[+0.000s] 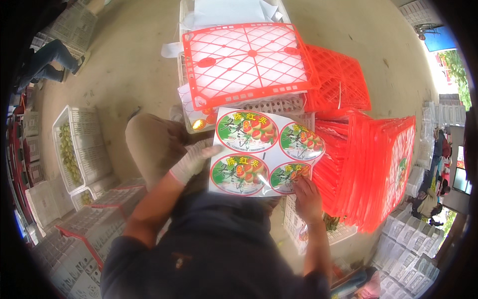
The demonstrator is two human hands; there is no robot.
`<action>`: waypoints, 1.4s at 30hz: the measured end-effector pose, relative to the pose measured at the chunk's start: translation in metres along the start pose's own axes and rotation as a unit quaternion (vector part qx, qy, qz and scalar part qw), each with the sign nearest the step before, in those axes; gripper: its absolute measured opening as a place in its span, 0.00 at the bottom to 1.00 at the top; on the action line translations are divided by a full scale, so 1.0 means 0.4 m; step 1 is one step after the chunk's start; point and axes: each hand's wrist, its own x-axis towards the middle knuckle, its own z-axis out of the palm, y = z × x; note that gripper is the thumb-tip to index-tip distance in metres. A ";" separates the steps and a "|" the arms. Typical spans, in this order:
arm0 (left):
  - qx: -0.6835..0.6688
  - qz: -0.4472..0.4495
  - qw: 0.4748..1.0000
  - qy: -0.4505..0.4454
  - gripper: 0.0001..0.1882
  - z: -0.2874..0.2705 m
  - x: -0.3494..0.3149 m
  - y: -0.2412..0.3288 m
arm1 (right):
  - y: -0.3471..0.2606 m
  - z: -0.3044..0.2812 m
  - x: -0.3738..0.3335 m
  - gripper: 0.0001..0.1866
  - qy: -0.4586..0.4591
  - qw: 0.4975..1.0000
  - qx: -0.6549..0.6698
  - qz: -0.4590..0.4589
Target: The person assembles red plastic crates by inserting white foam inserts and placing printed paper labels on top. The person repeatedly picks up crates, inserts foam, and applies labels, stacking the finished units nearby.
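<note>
At the far left, a white slatted plastic crate [89,147] holds small round green fruit [68,154], the fruit showing along its left long edge. Next, a knee in brown cloth trousers [154,142], bent up beside the work. Left hand [195,160], in a pale thin glove, grips the left edge of a glossy white rectangular sheet [265,153] printed with four green-and-red oval labels; thumb on the printed face, about midway down that edge, fingers mostly hidden behind. Likely held there to steady the sheet face-up without covering the ovals.

The sheet sits between both hands, above the lap, tilted toward the wearer; its upper right corner bends away, probably because nothing supports that corner. Beyond its top edge, a flat red plastic lattice lid [252,53] lies over a white perforated plastic crate [274,104], white lining showing through the gaps; looks parked within easy reach.

Right hand [308,200], bare, comes in at the sheet's lower right corner, fingertips over the lower right oval. Cannot tell whether they pinch it or just press. Contact near the corner suggests fine work on that one oval while the left hand anchors the opposite side. Just right of the sheet, a thick stack of red plastic lattice panels [356,167] leans, seemingly kept close for handy access.
</note>
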 end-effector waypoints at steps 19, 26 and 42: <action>0.078 -0.025 0.996 0.047 0.20 0.098 0.003 0.022 | -0.137 0.061 0.368 0.32 0.110 0.981 0.147 -0.054; 0.173 0.079 0.982 -0.001 0.19 0.141 0.022 0.023 | -0.187 -0.011 0.385 0.18 0.154 0.967 0.189 -0.073; 0.260 0.209 0.938 -0.093 0.25 0.226 0.011 0.077 | -0.236 -0.170 0.344 0.08 0.191 0.974 -0.063 -0.105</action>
